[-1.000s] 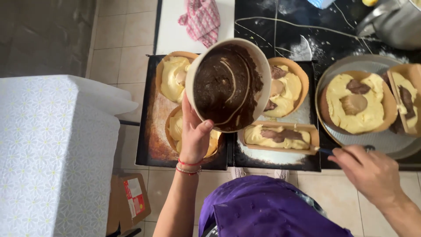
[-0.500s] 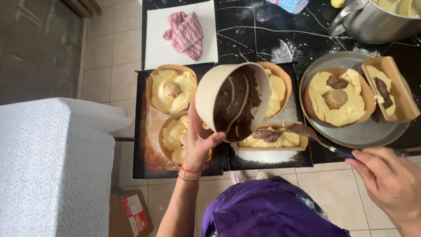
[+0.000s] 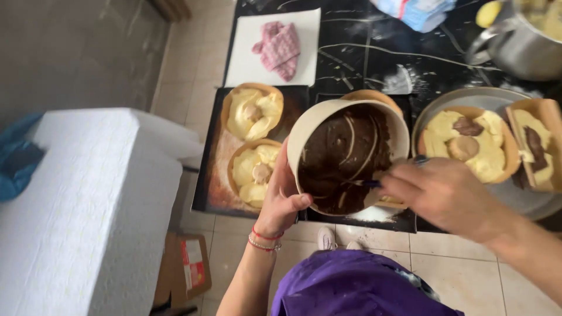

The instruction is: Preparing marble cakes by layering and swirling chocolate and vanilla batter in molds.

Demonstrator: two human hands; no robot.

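My left hand (image 3: 285, 196) grips the near rim of a cream bowl (image 3: 310, 130) smeared inside with dark chocolate batter (image 3: 345, 155), holding it tilted above the black baking trays. My right hand (image 3: 445, 196) reaches into the bowl with a dark-handled spoon (image 3: 367, 183), its tip against the batter at the bowl's lower side. Two round paper moulds of pale batter, one (image 3: 253, 111) behind the other (image 3: 255, 172), sit on the left tray (image 3: 213, 175) beside the bowl. The moulds under the bowl are mostly hidden.
A round metal pan (image 3: 527, 202) at the right holds a round mould (image 3: 468, 143) and a rectangular one (image 3: 535, 149), both with chocolate dollops. A metal pot (image 3: 521, 44), a pink cloth (image 3: 278, 47) on white paper and a white foam box (image 3: 88, 205) are nearby.
My right hand has come from the tray's front edge into the bowl with the spoon. The bowl has turned its opening up towards me, and the view has shifted closer.
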